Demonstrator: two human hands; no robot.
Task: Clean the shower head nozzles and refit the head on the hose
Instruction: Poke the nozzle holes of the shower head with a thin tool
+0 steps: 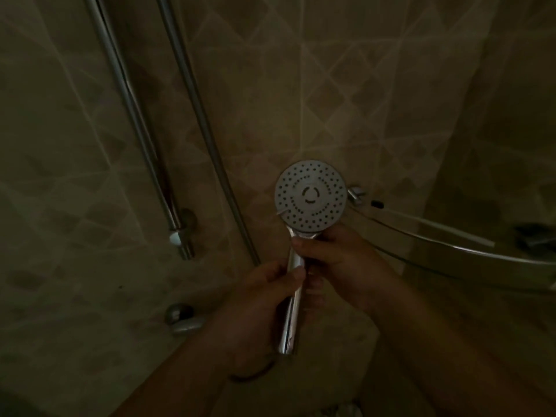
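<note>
The shower head [310, 197] is held up in front of the tiled wall, its round grey face with several rings of nozzles turned toward me. Its chrome handle [290, 320] runs down from the face. My left hand [258, 311] wraps the middle of the handle. My right hand [340, 260] grips the neck just under the face, thumb across the front. The metal hose [204, 127] hangs along the wall to the left; its lower end passes behind my left hand, and I cannot tell whether it joins the handle.
A chrome slide rail [135, 121] is fixed to the wall at left, ending in a bracket [180, 233]. A chrome fitting [180, 319] sits low on the wall. A curved chrome bar [451, 251] with its wall mount [356, 194] runs off to the right. The room is dim.
</note>
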